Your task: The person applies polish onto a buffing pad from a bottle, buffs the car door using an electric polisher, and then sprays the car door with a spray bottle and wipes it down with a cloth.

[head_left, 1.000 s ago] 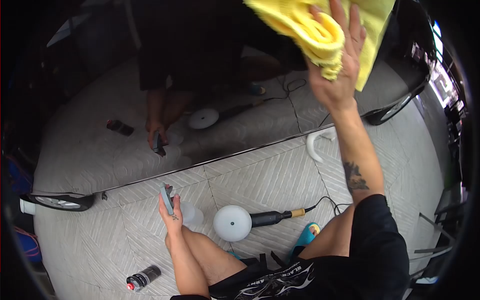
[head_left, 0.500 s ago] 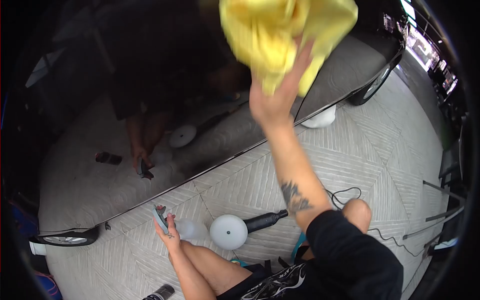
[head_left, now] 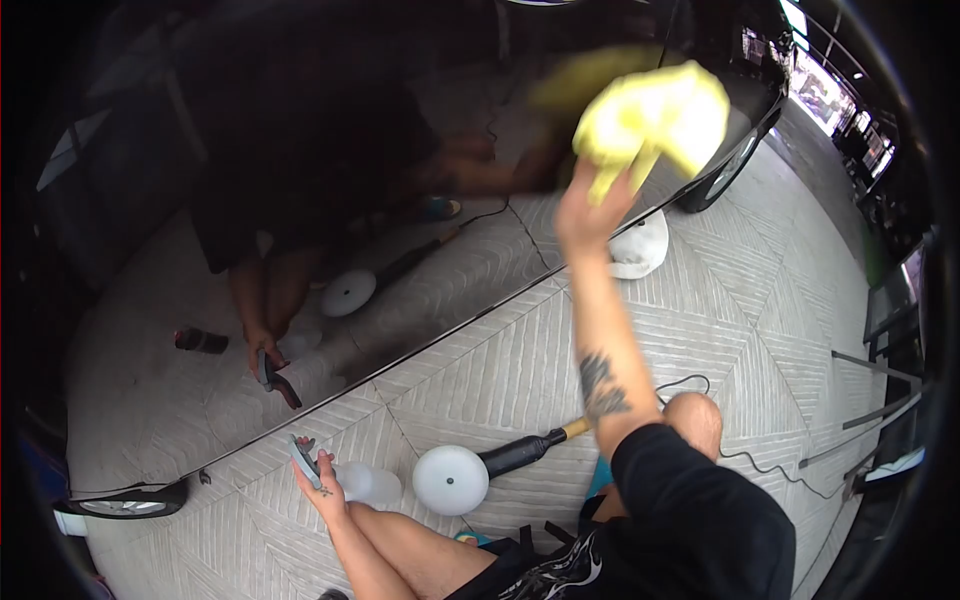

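Note:
My right hand [head_left: 592, 215] grips a bunched yellow cloth [head_left: 655, 115], raised in front of the dark glossy car side [head_left: 420, 270]. Motion smears the cloth slightly, and its reflection shows in the paint. Low on the left, my left hand [head_left: 322, 487] is closed around the neck of a spray bottle with a grey trigger head and a translucent body [head_left: 370, 486]. That bottle is near the car's lower edge, apart from the panel. Between my arms a polisher [head_left: 515, 458] with a round white pad [head_left: 450, 481] lies on the floor.
A white cap-like thing [head_left: 643, 245] lies beneath the car's edge by my right forearm. A cord [head_left: 770, 468] runs over the patterned tile floor [head_left: 740, 300]. Thin metal legs [head_left: 860, 410] stand at the right. Car wheels show at lower left and upper right.
My right hand and the yellow cloth have moved down and to the right, with the cloth more bunched. My left hand with the spray bottle appears slightly lower and further left.

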`<state>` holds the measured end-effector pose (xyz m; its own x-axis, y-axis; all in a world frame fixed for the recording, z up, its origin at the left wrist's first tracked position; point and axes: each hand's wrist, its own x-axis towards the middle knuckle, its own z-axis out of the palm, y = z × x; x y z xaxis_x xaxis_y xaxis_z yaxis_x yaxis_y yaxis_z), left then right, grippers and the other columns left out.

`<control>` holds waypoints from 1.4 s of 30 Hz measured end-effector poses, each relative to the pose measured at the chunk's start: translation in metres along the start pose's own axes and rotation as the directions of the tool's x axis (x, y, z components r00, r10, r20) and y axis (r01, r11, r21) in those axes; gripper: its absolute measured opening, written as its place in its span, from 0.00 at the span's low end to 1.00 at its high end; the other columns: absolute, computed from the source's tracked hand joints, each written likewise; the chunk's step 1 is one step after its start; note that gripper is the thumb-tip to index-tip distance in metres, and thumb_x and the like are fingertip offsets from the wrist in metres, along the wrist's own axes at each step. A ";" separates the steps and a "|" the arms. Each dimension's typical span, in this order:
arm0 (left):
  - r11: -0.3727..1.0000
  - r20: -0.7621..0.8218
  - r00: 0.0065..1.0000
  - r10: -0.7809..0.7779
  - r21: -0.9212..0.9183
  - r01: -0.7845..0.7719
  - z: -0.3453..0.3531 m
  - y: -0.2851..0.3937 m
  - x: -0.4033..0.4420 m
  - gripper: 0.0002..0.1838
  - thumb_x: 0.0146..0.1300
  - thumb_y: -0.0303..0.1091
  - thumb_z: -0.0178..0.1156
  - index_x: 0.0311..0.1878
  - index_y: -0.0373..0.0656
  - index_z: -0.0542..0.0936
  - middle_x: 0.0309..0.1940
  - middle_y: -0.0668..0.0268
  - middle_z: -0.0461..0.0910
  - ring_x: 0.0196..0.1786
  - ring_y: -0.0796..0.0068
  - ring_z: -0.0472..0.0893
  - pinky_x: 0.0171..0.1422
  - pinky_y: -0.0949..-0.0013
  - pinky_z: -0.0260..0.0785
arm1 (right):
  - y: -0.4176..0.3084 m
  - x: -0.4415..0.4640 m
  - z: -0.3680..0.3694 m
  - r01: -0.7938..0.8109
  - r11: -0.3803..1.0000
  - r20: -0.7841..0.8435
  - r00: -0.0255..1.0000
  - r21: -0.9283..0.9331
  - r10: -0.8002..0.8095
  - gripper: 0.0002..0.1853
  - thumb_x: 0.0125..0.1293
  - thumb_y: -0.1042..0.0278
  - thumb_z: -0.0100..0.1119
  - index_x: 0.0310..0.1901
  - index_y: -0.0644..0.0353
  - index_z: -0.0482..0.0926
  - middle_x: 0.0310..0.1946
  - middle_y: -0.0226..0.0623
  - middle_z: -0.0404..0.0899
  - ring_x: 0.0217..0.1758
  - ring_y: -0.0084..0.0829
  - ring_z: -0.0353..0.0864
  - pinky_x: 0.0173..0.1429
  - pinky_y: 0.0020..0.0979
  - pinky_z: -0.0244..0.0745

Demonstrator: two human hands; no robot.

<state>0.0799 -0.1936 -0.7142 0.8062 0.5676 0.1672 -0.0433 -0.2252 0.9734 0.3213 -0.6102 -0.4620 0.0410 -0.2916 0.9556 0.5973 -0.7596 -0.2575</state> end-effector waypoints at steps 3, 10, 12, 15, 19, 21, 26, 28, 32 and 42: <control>0.999 0.015 0.999 -0.050 0.008 0.050 0.007 0.006 -0.001 0.23 0.66 0.25 0.57 0.64 0.34 0.70 0.58 0.58 0.74 0.42 0.71 0.78 0.46 0.68 0.75 | 0.008 -0.170 -0.033 -0.305 0.942 0.255 0.908 -0.137 0.331 0.21 0.64 0.80 0.56 0.59 0.67 0.71 0.57 0.51 0.73 0.63 0.53 0.69 0.70 0.46 0.60; 0.997 -0.023 1.000 -0.004 -0.079 0.002 0.008 -0.015 0.010 0.23 0.66 0.26 0.59 0.63 0.36 0.72 0.56 0.60 0.76 0.40 0.74 0.78 0.43 0.69 0.75 | -0.030 -0.095 -0.119 -0.638 0.740 0.696 0.433 -0.213 0.573 0.16 0.64 0.76 0.59 0.54 0.61 0.79 0.48 0.45 0.83 0.54 0.45 0.81 0.59 0.37 0.73; 0.993 -0.027 1.000 -0.015 -0.122 0.012 0.004 -0.027 0.009 0.22 0.66 0.27 0.60 0.63 0.37 0.72 0.56 0.61 0.76 0.40 0.74 0.79 0.43 0.70 0.75 | -0.055 -0.038 -0.151 -0.578 0.750 0.829 0.210 -0.321 0.518 0.16 0.63 0.77 0.60 0.54 0.61 0.79 0.46 0.44 0.84 0.53 0.43 0.82 0.57 0.35 0.74; 0.994 -0.004 1.000 -0.029 -0.103 0.029 0.007 -0.045 0.016 0.21 0.66 0.28 0.61 0.62 0.37 0.73 0.53 0.61 0.77 0.38 0.75 0.79 0.41 0.71 0.75 | -0.084 0.032 -0.152 -0.435 0.873 0.975 -0.067 -0.219 0.212 0.18 0.57 0.78 0.64 0.51 0.59 0.81 0.46 0.38 0.85 0.53 0.38 0.83 0.57 0.34 0.76; 0.996 0.007 0.997 0.080 0.045 -0.080 0.009 -0.065 0.021 0.20 0.64 0.26 0.62 0.58 0.36 0.73 0.45 0.60 0.80 0.31 0.73 0.79 0.37 0.69 0.75 | -0.095 0.099 -0.129 -0.438 0.881 0.963 0.260 0.178 -0.065 0.20 0.50 0.79 0.68 0.48 0.62 0.82 0.46 0.40 0.84 0.49 0.35 0.84 0.54 0.31 0.77; 0.994 0.010 0.994 0.110 0.029 -0.110 0.009 -0.064 0.023 0.20 0.64 0.26 0.62 0.59 0.36 0.73 0.45 0.59 0.80 0.32 0.72 0.80 0.36 0.69 0.74 | -0.074 0.136 -0.118 -0.462 0.841 0.816 0.577 0.281 0.044 0.23 0.53 0.77 0.69 0.53 0.64 0.79 0.50 0.43 0.82 0.49 0.37 0.84 0.55 0.31 0.77; 0.996 -0.017 0.997 0.074 -0.039 -0.074 -0.005 -0.059 0.022 0.21 0.64 0.26 0.62 0.60 0.36 0.73 0.46 0.59 0.80 0.31 0.72 0.80 0.37 0.68 0.76 | -0.033 0.120 -0.016 0.193 0.880 0.113 0.981 -0.435 -0.159 0.27 0.70 0.60 0.55 0.68 0.60 0.68 0.70 0.46 0.65 0.76 0.52 0.55 0.79 0.49 0.44; 0.999 -0.015 1.000 0.000 -0.046 0.000 -0.014 -0.056 0.020 0.21 0.64 0.25 0.61 0.60 0.36 0.73 0.48 0.59 0.79 0.32 0.72 0.80 0.38 0.68 0.77 | -0.048 0.070 0.024 -0.034 0.972 0.081 0.995 -0.232 0.054 0.27 0.76 0.52 0.39 0.68 0.60 0.67 0.74 0.49 0.58 0.80 0.56 0.42 0.80 0.52 0.30; 0.996 -0.040 0.999 0.029 -0.081 -0.032 -0.013 -0.049 0.015 0.21 0.64 0.26 0.62 0.61 0.35 0.72 0.49 0.58 0.79 0.36 0.72 0.80 0.38 0.69 0.76 | -0.270 0.045 0.124 0.072 0.997 0.120 0.990 0.033 -0.075 0.31 0.63 0.50 0.55 0.58 0.70 0.71 0.64 0.66 0.65 0.63 0.59 0.62 0.69 0.63 0.51; 0.999 0.020 0.999 0.030 -0.035 -0.029 -0.020 -0.050 0.015 0.22 0.66 0.29 0.61 0.61 0.34 0.72 0.49 0.58 0.79 0.33 0.74 0.80 0.37 0.71 0.73 | -0.061 0.116 0.018 0.599 0.801 0.324 0.759 -0.007 -0.565 0.31 0.51 0.62 0.76 0.55 0.69 0.80 0.60 0.49 0.77 0.64 0.48 0.75 0.73 0.43 0.64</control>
<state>0.0823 -0.1585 -0.7570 0.8159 0.5451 0.1927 -0.0870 -0.2139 0.9730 0.3042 -0.5875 -0.3333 -0.0462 0.3960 0.9171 0.4971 -0.7872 0.3650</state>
